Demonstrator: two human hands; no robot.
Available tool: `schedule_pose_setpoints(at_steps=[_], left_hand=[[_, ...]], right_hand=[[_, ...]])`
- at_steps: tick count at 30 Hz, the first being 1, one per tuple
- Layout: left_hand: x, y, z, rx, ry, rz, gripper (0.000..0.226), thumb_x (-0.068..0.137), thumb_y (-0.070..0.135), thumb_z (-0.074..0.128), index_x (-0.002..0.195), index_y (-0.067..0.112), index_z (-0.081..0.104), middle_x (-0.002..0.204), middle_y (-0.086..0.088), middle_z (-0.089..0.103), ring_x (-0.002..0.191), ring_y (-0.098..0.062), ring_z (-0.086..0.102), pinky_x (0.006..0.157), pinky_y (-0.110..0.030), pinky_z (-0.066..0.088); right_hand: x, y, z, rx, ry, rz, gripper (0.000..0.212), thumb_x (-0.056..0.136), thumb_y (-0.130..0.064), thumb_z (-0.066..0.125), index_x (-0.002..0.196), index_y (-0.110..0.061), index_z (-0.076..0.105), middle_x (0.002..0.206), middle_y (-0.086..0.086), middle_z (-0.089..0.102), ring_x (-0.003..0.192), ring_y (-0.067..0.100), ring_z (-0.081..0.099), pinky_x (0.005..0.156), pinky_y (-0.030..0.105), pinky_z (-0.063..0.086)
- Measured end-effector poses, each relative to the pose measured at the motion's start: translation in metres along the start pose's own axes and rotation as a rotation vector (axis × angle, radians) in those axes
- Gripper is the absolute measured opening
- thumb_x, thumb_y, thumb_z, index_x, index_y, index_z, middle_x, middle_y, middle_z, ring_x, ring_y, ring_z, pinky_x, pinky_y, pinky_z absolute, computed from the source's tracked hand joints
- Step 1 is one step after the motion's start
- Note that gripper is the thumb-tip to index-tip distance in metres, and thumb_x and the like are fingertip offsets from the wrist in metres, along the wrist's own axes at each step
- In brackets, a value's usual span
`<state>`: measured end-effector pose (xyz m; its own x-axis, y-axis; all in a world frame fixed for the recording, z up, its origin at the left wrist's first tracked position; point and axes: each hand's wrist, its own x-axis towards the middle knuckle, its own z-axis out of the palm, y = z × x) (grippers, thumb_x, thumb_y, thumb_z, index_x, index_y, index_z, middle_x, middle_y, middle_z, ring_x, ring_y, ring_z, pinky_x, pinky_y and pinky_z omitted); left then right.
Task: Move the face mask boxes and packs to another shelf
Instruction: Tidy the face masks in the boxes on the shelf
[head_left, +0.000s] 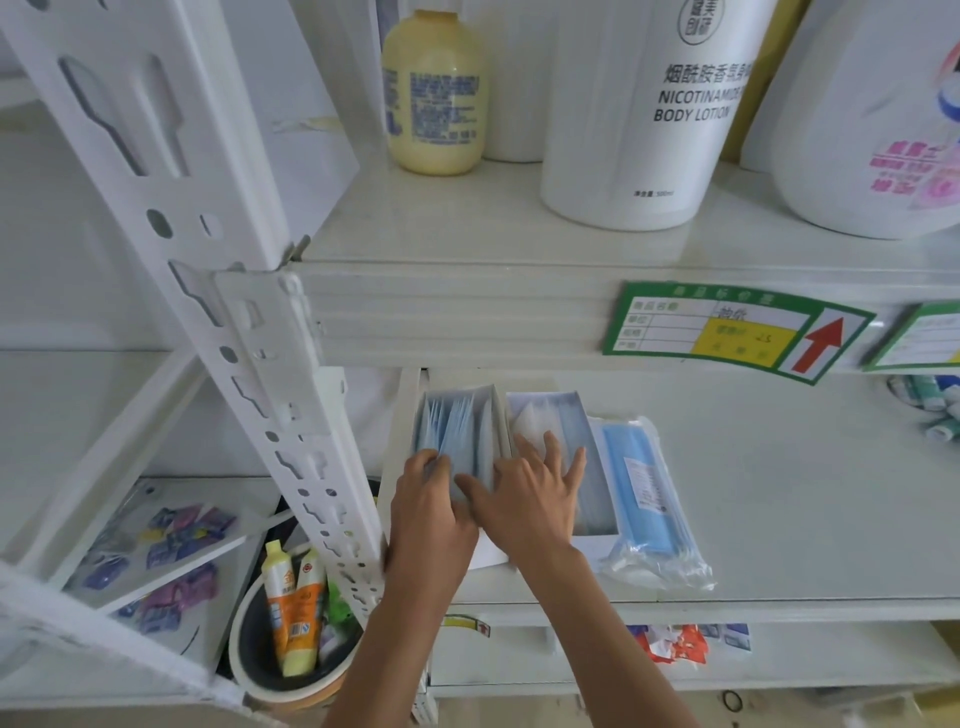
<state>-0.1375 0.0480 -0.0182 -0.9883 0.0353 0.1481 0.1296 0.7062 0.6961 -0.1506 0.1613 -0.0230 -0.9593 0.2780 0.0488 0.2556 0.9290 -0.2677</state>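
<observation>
On the middle shelf (779, 493) an open box of blue face masks (457, 421) stands at the left end. A second white mask box (566, 415) lies beside it, and a clear pack of blue masks (641, 488) lies to the right of that. My left hand (434, 504) curls its fingers over the near edge of the masks in the open box. With fingers spread, my right hand (524, 493) rests across the gap between the two boxes, thumb on the open box and fingers on the second one.
The shelf above holds a yellow bottle (434, 93), a white body lotion bottle (654, 104) and another large bottle (878, 119). A green price tag (727, 332) is stuck on that shelf's edge. A white upright post (270, 364) stands left. Below sits a bucket with tubes (291, 623).
</observation>
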Motion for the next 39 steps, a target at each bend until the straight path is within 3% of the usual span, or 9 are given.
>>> schedule_pose_setpoints(at_steps=[3,6,12,18,22,24,26,33,39], left_hand=[[0.001,0.001,0.000,-0.032,0.017,-0.018,0.051,0.081,-0.009,0.059,0.131,-0.003,0.058,0.141,-0.015,0.048,0.129,-0.032,0.049,0.108,-0.037,0.043],[0.000,0.002,0.001,-0.068,0.039,-0.020,0.051,0.079,-0.011,0.062,0.130,-0.003,0.059,0.137,-0.015,0.050,0.127,-0.031,0.051,0.106,-0.035,0.043],[-0.001,-0.001,0.001,-0.118,0.127,-0.007,0.041,0.090,-0.005,0.062,0.130,-0.001,0.060,0.133,-0.011,0.055,0.125,-0.026,0.054,0.105,-0.027,0.040],[-0.001,0.003,0.000,-0.187,0.184,-0.039,0.039,0.092,-0.009,0.052,0.127,0.000,0.065,0.132,-0.008,0.060,0.123,-0.021,0.056,0.105,-0.026,0.042],[0.000,0.007,-0.001,-0.185,0.157,-0.041,0.042,0.087,-0.010,0.056,0.124,0.005,0.067,0.128,-0.004,0.062,0.120,-0.018,0.058,0.100,-0.018,0.038],[-0.001,0.006,-0.002,-0.153,0.131,-0.016,0.044,0.083,-0.010,0.060,0.125,0.005,0.065,0.128,-0.006,0.061,0.119,-0.020,0.057,0.098,-0.017,0.039],[0.001,0.004,-0.003,-0.134,0.108,0.001,0.047,0.080,-0.010,0.064,0.123,0.007,0.065,0.126,-0.007,0.060,0.117,-0.021,0.057,0.094,-0.015,0.037],[0.006,0.000,-0.004,0.030,-0.023,0.023,0.025,0.086,0.015,0.074,0.111,0.014,0.071,0.139,-0.009,0.048,0.124,-0.027,0.052,0.103,-0.038,0.046],[0.009,-0.001,-0.001,0.181,-0.072,-0.007,0.045,0.086,0.036,0.076,0.124,0.012,0.068,0.147,-0.006,0.041,0.129,-0.025,0.048,0.106,-0.038,0.046]], right_hand=[[0.000,-0.002,0.000,0.072,0.005,0.015,0.080,0.086,-0.080,0.017,0.076,-0.024,0.073,0.125,-0.007,0.066,0.151,0.027,0.018,0.119,0.059,-0.010],[0.002,-0.003,-0.001,0.064,-0.002,0.028,0.081,0.084,-0.082,0.018,0.078,-0.023,0.073,0.119,-0.007,0.068,0.150,0.026,0.021,0.119,0.060,-0.012],[0.002,0.003,-0.001,0.091,-0.022,0.004,0.024,0.084,-0.044,0.053,0.084,-0.027,0.070,0.123,-0.009,0.064,0.150,0.028,0.019,0.119,0.060,-0.011],[-0.002,0.000,-0.004,0.076,-0.028,0.008,0.014,0.078,-0.031,0.052,0.076,-0.023,0.062,0.126,-0.006,0.062,0.151,0.028,0.018,0.120,0.062,-0.007],[-0.008,-0.006,0.000,-0.025,-0.002,-0.023,0.022,0.085,-0.037,0.051,0.085,-0.020,0.065,0.165,0.010,0.022,0.154,0.033,0.004,0.121,0.060,-0.008],[-0.008,-0.007,0.001,-0.033,0.005,-0.030,0.027,0.089,-0.036,0.050,0.093,-0.017,0.068,0.168,0.013,0.006,0.154,0.034,-0.005,0.122,0.057,-0.007],[-0.007,-0.007,0.000,-0.012,0.008,-0.029,0.030,0.090,-0.034,0.048,0.100,-0.014,0.069,0.168,0.015,0.004,0.155,0.033,-0.007,0.124,0.053,-0.006],[-0.006,-0.004,-0.002,0.027,-0.013,-0.024,0.035,0.091,-0.037,0.050,0.109,-0.014,0.069,0.167,0.015,0.011,0.155,0.033,-0.003,0.126,0.049,-0.002],[-0.007,0.002,-0.007,0.022,-0.042,-0.022,0.021,0.091,-0.028,0.052,0.100,-0.017,0.067,0.168,0.012,0.008,0.155,0.033,-0.006,0.125,0.050,-0.003]])
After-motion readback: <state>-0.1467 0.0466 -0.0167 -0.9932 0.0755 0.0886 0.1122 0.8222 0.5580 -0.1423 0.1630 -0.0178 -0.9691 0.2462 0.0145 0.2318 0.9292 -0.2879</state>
